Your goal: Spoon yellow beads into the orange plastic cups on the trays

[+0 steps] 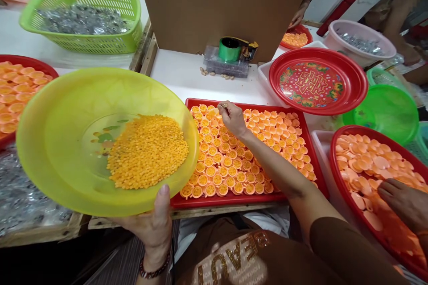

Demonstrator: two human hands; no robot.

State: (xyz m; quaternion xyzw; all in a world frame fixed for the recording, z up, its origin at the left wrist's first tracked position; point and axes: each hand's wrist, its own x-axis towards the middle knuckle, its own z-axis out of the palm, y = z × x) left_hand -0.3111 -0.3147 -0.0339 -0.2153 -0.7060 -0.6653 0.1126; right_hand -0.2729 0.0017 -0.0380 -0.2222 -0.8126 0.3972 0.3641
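Left hand [152, 227] grips the bowl [60, 142] of yellow pellets [147, 151] just left of the tray [254, 198]; right hand [232, 117] pinches a small piece [223, 106] over its far caps [267, 142]

Whoever's sitting here has on a plain brown top [287, 269]. Across the front there's glittery gold lettering [234, 254] in big block capitals. I can read "BEAU" before it runs out of sight, and there are smaller lines of print next to it that are too tiny to read. The right sleeve [347, 249], out at their 2 o'clock, ends around the elbow, leaving the forearm bare. Just behind the left hand [152, 227], near 11 o'clock, there's a string of dark reddish beads [154, 271] around the wrist.
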